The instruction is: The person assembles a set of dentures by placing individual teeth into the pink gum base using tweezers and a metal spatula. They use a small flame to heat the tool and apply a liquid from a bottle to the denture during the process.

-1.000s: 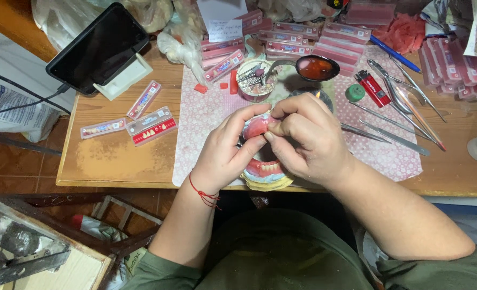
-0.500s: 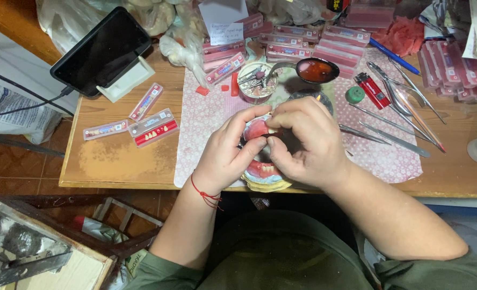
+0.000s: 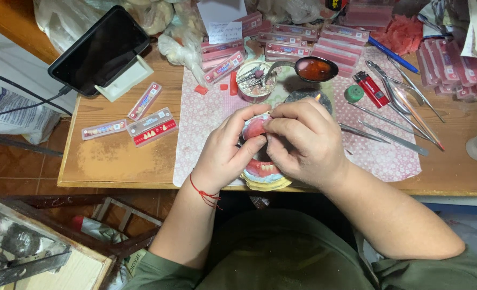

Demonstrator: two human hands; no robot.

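Note:
Both of my hands are closed around a denture model point(image 3: 261, 171) of pink wax gums with white teeth on a pale yellow plaster base. It sits at the near edge of the wooden table point(image 3: 109, 156). My left hand point(image 3: 229, 151), with a red string at the wrist, grips the model from the left. My right hand point(image 3: 304, 144) pinches at the model's upper pink part, and a thin stick pokes up beside its fingers. What lies between the fingertips is hidden.
A patterned pink mat point(image 3: 378, 153) lies under the work. On it are a round tin of tools point(image 3: 253, 81), a spoon of red wax point(image 3: 313, 69), a red lighter point(image 3: 371, 89) and metal instruments point(image 3: 394, 137). Tooth-card strips point(image 3: 151, 128) and a dark phone on a stand point(image 3: 100, 51) lie left.
My hands have shifted only slightly on the model, the right fingers now pinching nearer its top; the view moved a little.

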